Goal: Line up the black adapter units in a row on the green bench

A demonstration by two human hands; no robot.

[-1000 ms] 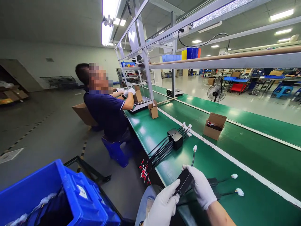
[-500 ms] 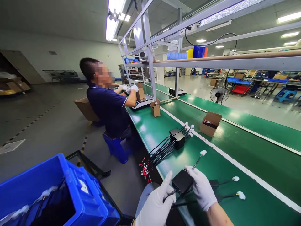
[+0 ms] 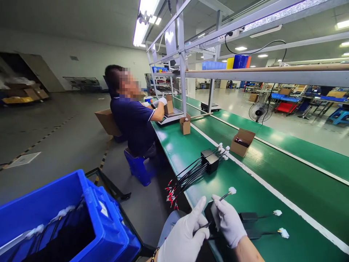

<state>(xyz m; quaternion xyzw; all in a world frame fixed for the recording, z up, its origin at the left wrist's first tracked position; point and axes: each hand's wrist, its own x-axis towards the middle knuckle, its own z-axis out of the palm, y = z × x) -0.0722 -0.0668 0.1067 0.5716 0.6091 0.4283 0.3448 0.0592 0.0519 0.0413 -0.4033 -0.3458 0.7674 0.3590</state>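
Both my hands wear white gloves and hold one flat black box-shaped module [image 3: 211, 214] over the table's near edge. My right hand [image 3: 229, 221] grips the module by its side, near the short lead that ends in a white plug [image 3: 232, 190]. Pinched in my left hand [image 3: 188, 231] is the black cable [image 3: 206, 225] at the module's other end. Two similar modules lie to the right of my right hand, the farther one [image 3: 248, 217] with its white plug [image 3: 277, 213]. Ahead sits a stack of black modules [image 3: 209, 161], red-tipped wires [image 3: 171, 196] hanging over the edge.
A blue crate [image 3: 89, 218] with cabled parts stands at my lower left. Small cardboard boxes [image 3: 242, 142] are on the green table [image 3: 272, 163]. A co-worker [image 3: 133, 123] sits ahead at a scale [image 3: 171, 118]. A metal shelf frame [image 3: 182, 62] rises over the table.
The module has been tilted up from lying flat, so its broad face is turned. My hands stay on it. The view has shifted slightly left.
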